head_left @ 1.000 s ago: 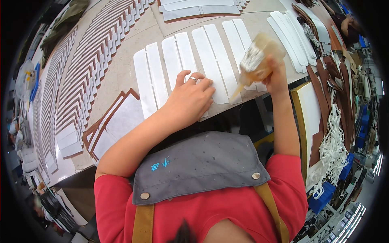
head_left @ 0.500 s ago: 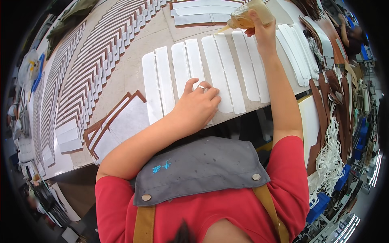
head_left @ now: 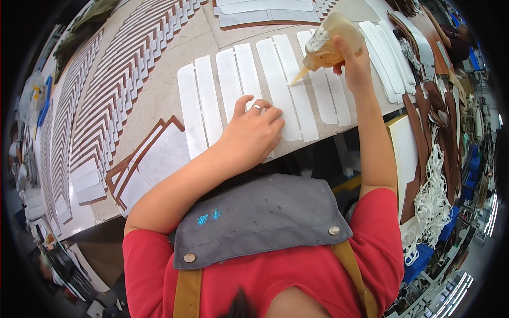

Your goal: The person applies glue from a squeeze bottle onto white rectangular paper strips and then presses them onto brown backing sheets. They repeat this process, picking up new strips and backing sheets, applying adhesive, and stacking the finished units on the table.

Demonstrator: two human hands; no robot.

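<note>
Several white rounded strips lie in pairs side by side across the table, among them the third pair from the left. My right hand grips a translucent squeeze bottle of amber liquid, tipped nozzle-down. Its pale pointed nozzle is at the seam between that pair's strips, about a third of the way from their far end. On the near part of the second pair rests my left hand, a ring on one finger, fingers bent and apart, holding nothing. It partly hides those strips.
Long overlapping rows of brown-edged white pieces cover the left side. Larger brown-edged panels lie left of my forearm. White strips are stacked at the right, near brown strips and tangled white cord. Further panels lie at the back.
My right hand has drawn the bottle nearer to me. Its nozzle has travelled from the far end of the third pair down along the seam. My left hand stays almost in place.
</note>
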